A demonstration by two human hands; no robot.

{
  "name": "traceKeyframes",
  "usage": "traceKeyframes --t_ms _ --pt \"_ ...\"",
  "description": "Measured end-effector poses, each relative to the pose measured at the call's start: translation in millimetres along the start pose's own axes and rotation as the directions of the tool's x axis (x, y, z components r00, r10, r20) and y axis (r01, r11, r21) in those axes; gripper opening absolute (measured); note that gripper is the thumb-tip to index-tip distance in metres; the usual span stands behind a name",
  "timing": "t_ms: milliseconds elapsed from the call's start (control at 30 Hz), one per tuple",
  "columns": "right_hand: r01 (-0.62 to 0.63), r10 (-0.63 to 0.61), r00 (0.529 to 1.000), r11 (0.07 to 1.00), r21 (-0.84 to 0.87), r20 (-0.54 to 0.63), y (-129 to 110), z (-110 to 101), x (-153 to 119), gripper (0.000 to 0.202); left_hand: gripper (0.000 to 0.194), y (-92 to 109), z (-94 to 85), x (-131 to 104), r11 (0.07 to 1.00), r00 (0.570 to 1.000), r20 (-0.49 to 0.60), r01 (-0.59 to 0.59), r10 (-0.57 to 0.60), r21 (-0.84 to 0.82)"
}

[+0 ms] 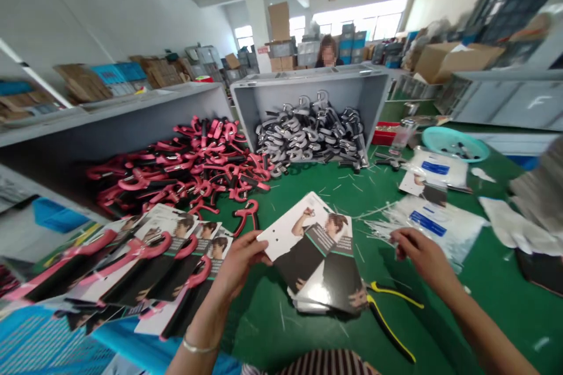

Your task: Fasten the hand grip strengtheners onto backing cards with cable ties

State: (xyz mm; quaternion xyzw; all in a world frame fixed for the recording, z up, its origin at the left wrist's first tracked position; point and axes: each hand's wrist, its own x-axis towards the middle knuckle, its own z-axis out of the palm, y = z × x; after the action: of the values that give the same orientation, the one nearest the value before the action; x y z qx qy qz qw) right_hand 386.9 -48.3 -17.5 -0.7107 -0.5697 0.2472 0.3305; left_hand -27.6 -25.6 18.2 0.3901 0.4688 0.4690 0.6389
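Note:
My left hand (241, 263) pinches the left edge of a printed backing card (292, 249), its thumb on top. The card has small punched holes and overlaps a stack of similar cards (341, 281). My right hand (411, 249) is closed, fingertips curled together beside a bunch of thin white cable ties (379, 229). What those fingertips hold, if anything, is too small to make out. Yellow-and-black pliers (393, 313) lie with handles spread to the right of the stack. On the left, several cards with pink hand grips (136, 252) on them lie overlapping.
A grey crate on its side (26, 123) spills pink hand grips (211, 158); another crate (382, 94) holds grey ones (308, 129). Plastic bags (457, 228), a turquoise dish (477, 143) and a red tray (383, 136) occupy the right. A person (328, 53) is behind the crates.

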Motion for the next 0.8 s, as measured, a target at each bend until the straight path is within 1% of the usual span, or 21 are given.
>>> traceKeyframes --t_ms 67,100,133,167,200,233,300,367,433,500,600,667,733,800 --pt "0.039 -0.028 0.993 0.995 0.089 -0.116 -29 -2 4 0.032 0.024 3 -4.1 9 0.999 0.995 0.1 0.019 -0.023 0.037" --pt "0.059 -0.034 0.989 0.982 0.177 -0.142 -46 2 6 0.031 0.023 1 -5.8 14 0.998 0.99 0.133 0.033 -0.039 0.047" --pt "0.079 -0.043 0.99 0.955 0.286 -0.132 -64 8 8 0.031 0.023 -3 -7.1 19 0.998 0.987 0.152 0.046 -0.053 0.053" --pt "0.094 -0.064 0.994 0.913 0.396 -0.09 -82 17 9 0.03 0.023 -7 -8.1 22 0.997 0.985 0.162 0.055 -0.063 0.054" --pt "0.101 -0.104 0.994 0.865 0.491 -0.022 -100 28 9 0.03 0.023 -12 -8.8 26 0.997 0.983 0.169 0.062 -0.07 0.05" --pt "0.095 -0.158 0.985 0.831 0.549 0.068 -116 42 9 0.029 0.024 -17 -9.2 28 0.997 0.981 0.178 0.069 -0.075 0.041" --pt "0.084 -0.262 0.941 0.797 0.598 0.217 -144 74 9 0.028 0.026 -25 -9.7 31 0.996 0.977 0.198 0.084 -0.086 0.015" --pt "0.087 -0.32 0.903 0.792 0.605 0.288 -162 102 10 0.027 0.029 -31 -10.5 32 0.996 0.974 0.21 0.094 -0.089 -0.012" --pt "0.109 -0.339 0.888 0.812 0.573 0.311 -170 123 11 0.028 0.034 -36 -12.0 32 0.995 0.974 0.212 0.091 -0.08 -0.042" --pt "0.162 -0.355 0.883 0.845 0.51 0.307 -171 135 13 0.027 0.04 -41 -13.8 32 0.994 0.984 0.175 0.059 -0.042 -0.095" --pt "0.266 -0.397 0.873 0.874 0.406 0.284 -166 140 14 0.023 0.043 -52 -14.6 32 0.985 0.999 0.009 -0.047 0.049 -0.169" --pt "0.32 -0.421 0.865 0.883 0.344 0.274 -163 141 13 0.022 0.038 -59 -12.5 32 0.98 0.994 -0.061 -0.095 0.086 -0.173" --pt "0.378 -0.449 0.853 0.883 0.277 0.267 -161 142 14 0.021 0.035 -66 -8.3 32 0.979 0.994 -0.048 -0.108 0.101 -0.172" --pt "0.457 -0.498 0.823 0.866 0.201 0.275 -160 144 15 0.019 0.035 -70 -3.6 34 0.978 0.994 -0.01 -0.108 0.108 -0.179"
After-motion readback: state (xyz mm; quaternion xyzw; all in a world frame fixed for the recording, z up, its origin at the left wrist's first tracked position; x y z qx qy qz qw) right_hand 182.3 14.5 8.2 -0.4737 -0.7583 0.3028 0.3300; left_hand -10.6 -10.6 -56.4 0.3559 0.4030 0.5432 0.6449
